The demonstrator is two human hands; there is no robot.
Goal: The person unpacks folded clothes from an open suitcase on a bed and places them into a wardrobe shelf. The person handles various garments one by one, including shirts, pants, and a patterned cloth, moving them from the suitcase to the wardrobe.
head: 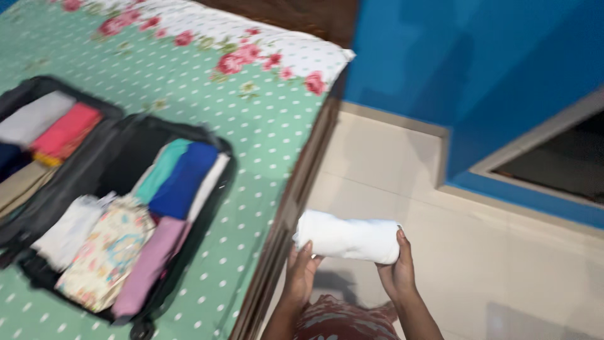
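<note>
Left hand (302, 269) and right hand (396, 271) each closed around one end of a rolled white cloth (348, 238), held level over the floor (503, 264), just beside the bed (264, 126). Open suitcase (207, 135) of rolled clothes lies on the bed.

Blue walls (402, 56), pale tiled floor (503, 264), wooden-framed bed (296, 189), green dotted floral sheet (264, 126)

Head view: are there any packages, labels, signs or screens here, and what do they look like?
None show: no package, label, sign or screen.
Suitcase: open on the bed, black, packed with rolled clothes.
White roll: cloth cylinder held between left hand and right hand, over the floor.
</note>
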